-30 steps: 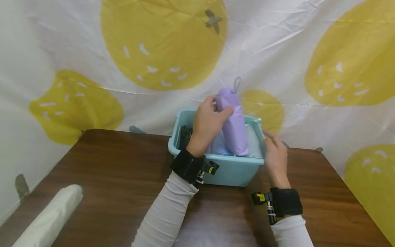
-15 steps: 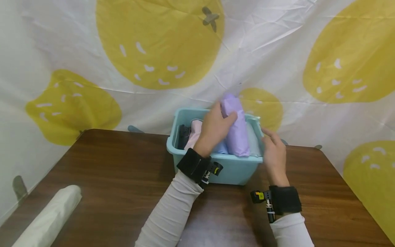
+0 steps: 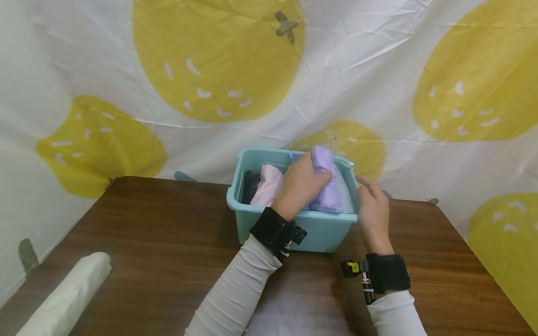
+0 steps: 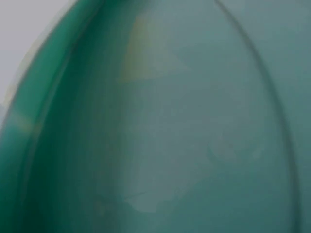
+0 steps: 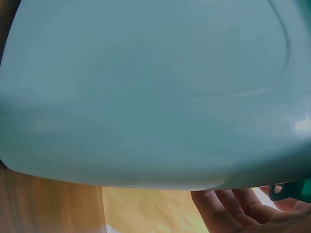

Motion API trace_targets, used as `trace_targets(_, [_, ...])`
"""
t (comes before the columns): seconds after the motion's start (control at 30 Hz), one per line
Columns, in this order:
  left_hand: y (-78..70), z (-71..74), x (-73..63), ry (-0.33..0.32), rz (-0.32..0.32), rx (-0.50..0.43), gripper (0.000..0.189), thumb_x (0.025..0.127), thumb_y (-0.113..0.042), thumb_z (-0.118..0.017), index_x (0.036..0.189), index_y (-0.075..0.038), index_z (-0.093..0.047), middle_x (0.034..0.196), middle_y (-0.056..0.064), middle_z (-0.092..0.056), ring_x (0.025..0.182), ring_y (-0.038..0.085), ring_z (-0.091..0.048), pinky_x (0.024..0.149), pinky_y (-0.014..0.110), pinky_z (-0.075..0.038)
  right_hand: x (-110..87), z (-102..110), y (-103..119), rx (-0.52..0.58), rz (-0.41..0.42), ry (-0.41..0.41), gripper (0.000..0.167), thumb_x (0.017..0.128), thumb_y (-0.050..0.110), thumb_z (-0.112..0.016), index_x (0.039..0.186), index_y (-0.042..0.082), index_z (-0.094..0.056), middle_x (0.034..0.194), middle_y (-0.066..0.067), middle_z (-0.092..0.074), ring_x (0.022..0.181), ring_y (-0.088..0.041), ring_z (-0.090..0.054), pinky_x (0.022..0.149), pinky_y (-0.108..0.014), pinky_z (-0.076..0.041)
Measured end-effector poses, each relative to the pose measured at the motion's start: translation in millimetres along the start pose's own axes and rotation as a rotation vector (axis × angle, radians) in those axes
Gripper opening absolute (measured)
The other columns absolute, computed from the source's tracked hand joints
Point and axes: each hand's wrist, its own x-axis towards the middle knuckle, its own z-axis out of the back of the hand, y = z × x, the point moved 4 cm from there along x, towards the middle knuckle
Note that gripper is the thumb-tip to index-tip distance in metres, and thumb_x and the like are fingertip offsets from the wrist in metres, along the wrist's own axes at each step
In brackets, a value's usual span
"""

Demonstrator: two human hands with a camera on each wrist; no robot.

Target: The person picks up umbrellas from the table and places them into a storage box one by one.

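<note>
A lilac folding umbrella (image 3: pixel 327 193) in its sleeve leans inside a light-blue plastic bin (image 3: pixel 294 228), its upper end and wrist loop above the rim. My left hand (image 3: pixel 302 184) grips the umbrella near its top, thumb on the near side. At the bin's right end, my right hand (image 3: pixel 373 210) holds the rim. In the right wrist view, the fingers of the right hand (image 5: pixel 238 208) show beyond the bin wall (image 5: pixel 146 97). Only the blurred bin wall (image 4: pixel 170 121) fills the left wrist view. Part of the bin's contents is hidden behind the left hand.
In the bin, a dark item (image 3: pixel 251 184) and a pale pink bundle (image 3: pixel 269 184) lie left; a pale blue-grey bundle (image 3: pixel 345 189) lies right. A white roll (image 3: pixel 69 294) lies at the left of the brown table (image 3: pixel 168 242). A patterned curtain (image 3: pixel 336 60) hangs behind.
My left hand has lowered the umbrella deeper into the bin and moved slightly right. The pink bundle has come into sight. My right hand stays at the bin's right end.
</note>
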Motion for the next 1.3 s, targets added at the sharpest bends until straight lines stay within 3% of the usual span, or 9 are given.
trace_targets(0.4, [-8.8, 3.3, -11.0, -0.006, -0.075, 0.153, 0.034, 0.096, -0.036, -0.075, 0.107, -0.007, -0.064, 0.082, 0.004, -0.063, 0.072, 0.019, -0.061, 0.063, 0.033, -0.048, -1.2, -2.0, -0.6, 0.012, -0.032, 0.041, 0.05, 0.111, 0.026, -0.041, 0.157, 0.011, -0.052, 0.164, -0.011, -0.044, 0.15, -0.034, -0.038, 0.118, -0.059, -0.03])
trace_targets(0.7, [-10.5, 3.6, -14.3, -0.015, -0.09, 0.248, 0.036, 0.096, -0.036, -0.076, 0.075, -0.012, -0.059, 0.062, -0.003, -0.049, 0.059, 0.016, -0.056, 0.053, 0.03, -0.04, -0.2, -4.0, -1.7, 0.016, -0.036, 0.044, 0.049, 0.111, 0.027, -0.041, 0.157, 0.012, -0.053, 0.164, -0.01, -0.045, 0.147, -0.034, -0.041, 0.115, -0.059, -0.033])
trace_targets(0.9, [-8.2, 5.3, -13.4, -0.022, -0.097, 0.293, 0.035, 0.095, -0.036, -0.075, 0.074, -0.013, -0.058, 0.062, -0.004, -0.049, 0.059, 0.017, -0.056, 0.052, 0.031, -0.041, 1.8, -7.7, -1.7, 0.019, -0.033, 0.056, 0.049, 0.112, 0.027, -0.041, 0.157, 0.012, -0.052, 0.164, -0.01, -0.045, 0.149, -0.033, -0.039, 0.117, -0.06, -0.031])
trace_targets(1.3, [0.7, 3.6, -14.6, -0.009, -0.126, 0.251, 0.037, 0.099, -0.038, -0.07, 0.077, -0.013, -0.056, 0.062, -0.003, -0.046, 0.058, 0.016, -0.053, 0.051, 0.029, -0.038, 6.3, -9.6, -6.1, 0.016, -0.036, 0.067, 0.05, 0.112, 0.027, -0.041, 0.158, 0.011, -0.051, 0.166, -0.01, -0.041, 0.152, -0.033, -0.034, 0.12, -0.059, -0.027])
